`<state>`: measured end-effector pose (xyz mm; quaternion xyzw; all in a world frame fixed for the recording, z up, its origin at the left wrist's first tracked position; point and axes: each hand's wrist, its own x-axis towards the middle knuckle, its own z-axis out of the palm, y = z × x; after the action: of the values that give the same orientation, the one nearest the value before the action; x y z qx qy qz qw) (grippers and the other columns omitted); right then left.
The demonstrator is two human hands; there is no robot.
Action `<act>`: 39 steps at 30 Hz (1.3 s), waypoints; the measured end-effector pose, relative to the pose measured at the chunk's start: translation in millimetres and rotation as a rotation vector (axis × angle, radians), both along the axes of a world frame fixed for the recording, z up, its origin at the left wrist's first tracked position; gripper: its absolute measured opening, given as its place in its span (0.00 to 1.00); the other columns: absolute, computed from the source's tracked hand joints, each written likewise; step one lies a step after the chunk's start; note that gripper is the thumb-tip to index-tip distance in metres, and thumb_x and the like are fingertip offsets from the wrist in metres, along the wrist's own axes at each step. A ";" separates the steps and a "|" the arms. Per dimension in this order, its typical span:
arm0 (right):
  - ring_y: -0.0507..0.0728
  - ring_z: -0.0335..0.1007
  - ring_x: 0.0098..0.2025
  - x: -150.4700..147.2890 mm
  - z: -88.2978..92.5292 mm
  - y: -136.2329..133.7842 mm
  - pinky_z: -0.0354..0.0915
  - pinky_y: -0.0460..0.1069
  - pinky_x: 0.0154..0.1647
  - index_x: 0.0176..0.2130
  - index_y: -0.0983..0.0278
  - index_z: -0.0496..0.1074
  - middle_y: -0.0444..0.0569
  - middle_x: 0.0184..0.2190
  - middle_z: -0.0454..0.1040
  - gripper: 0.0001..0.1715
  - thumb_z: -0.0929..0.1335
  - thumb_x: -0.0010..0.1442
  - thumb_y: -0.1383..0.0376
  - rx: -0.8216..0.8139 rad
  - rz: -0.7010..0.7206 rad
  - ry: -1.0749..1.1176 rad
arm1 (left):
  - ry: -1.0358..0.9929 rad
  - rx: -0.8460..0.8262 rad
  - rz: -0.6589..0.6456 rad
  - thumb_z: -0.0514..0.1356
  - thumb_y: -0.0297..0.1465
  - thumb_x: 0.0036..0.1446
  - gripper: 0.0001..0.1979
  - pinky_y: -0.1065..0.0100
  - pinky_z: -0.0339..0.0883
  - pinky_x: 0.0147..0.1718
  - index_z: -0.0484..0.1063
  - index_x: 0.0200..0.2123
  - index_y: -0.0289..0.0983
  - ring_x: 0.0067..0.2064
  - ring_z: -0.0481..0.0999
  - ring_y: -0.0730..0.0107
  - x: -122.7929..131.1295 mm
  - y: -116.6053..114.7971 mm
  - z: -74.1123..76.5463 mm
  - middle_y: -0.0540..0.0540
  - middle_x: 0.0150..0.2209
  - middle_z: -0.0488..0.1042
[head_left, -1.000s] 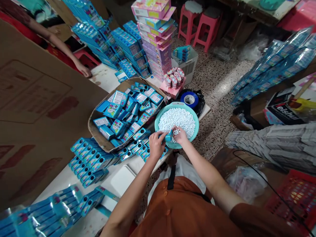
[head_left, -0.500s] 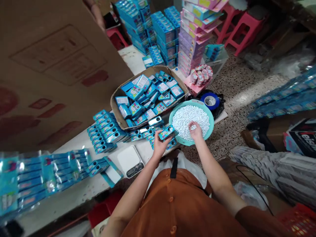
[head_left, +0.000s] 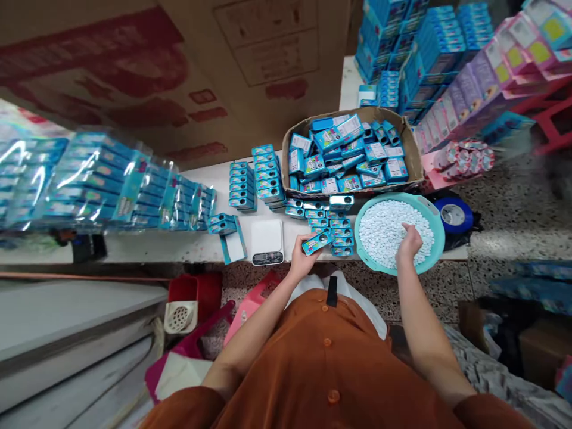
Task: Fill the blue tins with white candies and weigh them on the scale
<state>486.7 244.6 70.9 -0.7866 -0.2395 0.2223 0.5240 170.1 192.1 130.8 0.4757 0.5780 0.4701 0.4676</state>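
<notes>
Dozens of small blue printed cardboard boxes (head_left: 330, 140) lie jumbled in a shallow brown cardboard carton (head_left: 414, 161), so I'd judge the work well short of finished. Others are already set in order on the long white table (head_left: 152, 249): neat blue rows (head_left: 268, 173) left of the carton, and a blue cluster with round dark holes (head_left: 341, 232) in front of it. Whether those are filled, I can't tell from here. The round mint-green plastic bowl (head_left: 440, 238) remains amply supplied with small white pellets (head_left: 379, 232).

The person's left hand (head_left: 302, 256) grips one blue box with a round hole (head_left: 316, 243), tilted, just above the table's front edge, between the flat white scale-like device (head_left: 267, 238) and the bowl. The right hand (head_left: 410, 243) is over the bowl, fingers partly curled at the pellets; I can't make out whether any are in its grasp.

Half a second ago that right palm faced up with pellets showing in it; now it is turned and none show. The held box, which was right by the bowl's rim, is now clearly apart from it, over the near side of the cluster. The view has swung too, bringing a red plastic bin (head_left: 183, 289) into sight.
</notes>
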 end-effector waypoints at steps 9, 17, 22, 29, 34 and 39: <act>0.58 0.72 0.39 -31.2 3.5 -35.8 0.67 0.54 0.45 0.33 0.67 0.74 0.51 0.32 0.75 0.29 0.60 0.57 0.47 0.024 0.023 -0.027 | 0.351 -0.171 0.485 0.68 0.38 0.42 0.23 0.61 0.68 0.42 0.66 0.41 0.39 0.38 0.74 0.65 -138.2 -48.4 -37.0 0.48 0.36 0.72; 0.57 0.73 0.35 -51.7 11.4 -91.7 0.68 0.54 0.41 0.31 0.67 0.74 0.51 0.30 0.76 0.29 0.60 0.56 0.46 -0.045 -0.032 -0.095 | 0.474 -0.174 0.237 0.66 0.33 0.43 0.20 0.62 0.67 0.42 0.68 0.41 0.39 0.40 0.74 0.61 -220.9 -10.8 -63.7 0.47 0.38 0.75; 0.57 0.73 0.34 -70.3 18.3 -118.8 0.68 0.54 0.40 0.32 0.67 0.74 0.51 0.30 0.76 0.28 0.61 0.56 0.47 -0.039 -0.093 -0.125 | 0.475 -0.129 0.011 0.64 0.29 0.45 0.18 0.63 0.66 0.44 0.68 0.42 0.38 0.43 0.74 0.62 -232.0 14.2 -82.5 0.45 0.41 0.74; 0.56 0.73 0.33 -99.4 26.9 -144.4 0.69 0.53 0.41 0.32 0.68 0.75 0.52 0.30 0.76 0.28 0.62 0.56 0.47 -0.025 -0.087 -0.186 | 0.545 -0.091 -0.159 0.66 0.28 0.44 0.29 0.57 0.62 0.52 0.63 0.52 0.38 0.51 0.70 0.56 -246.4 24.7 -97.4 0.41 0.48 0.71; 0.56 0.73 0.33 -118.6 23.1 -157.6 0.69 0.53 0.40 0.32 0.68 0.75 0.52 0.30 0.76 0.31 0.61 0.56 0.45 -0.045 -0.137 -0.170 | 0.650 -0.066 -0.181 0.68 0.31 0.43 0.42 0.53 0.58 0.56 0.54 0.61 0.40 0.58 0.62 0.52 -275.7 6.7 -96.2 0.40 0.55 0.66; 0.55 0.72 0.31 -137.8 15.3 -164.3 0.69 0.52 0.39 0.32 0.68 0.75 0.53 0.31 0.77 0.31 0.61 0.56 0.44 -0.056 -0.141 -0.127 | 0.696 -0.062 -0.166 0.68 0.32 0.43 0.39 0.51 0.57 0.57 0.57 0.59 0.40 0.57 0.64 0.51 -300.6 -16.5 -94.0 0.40 0.53 0.68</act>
<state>348.9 80.2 86.2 -0.8282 -0.2101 0.1415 0.5000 -130.4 175.6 36.8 0.6383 0.6759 0.2224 0.2938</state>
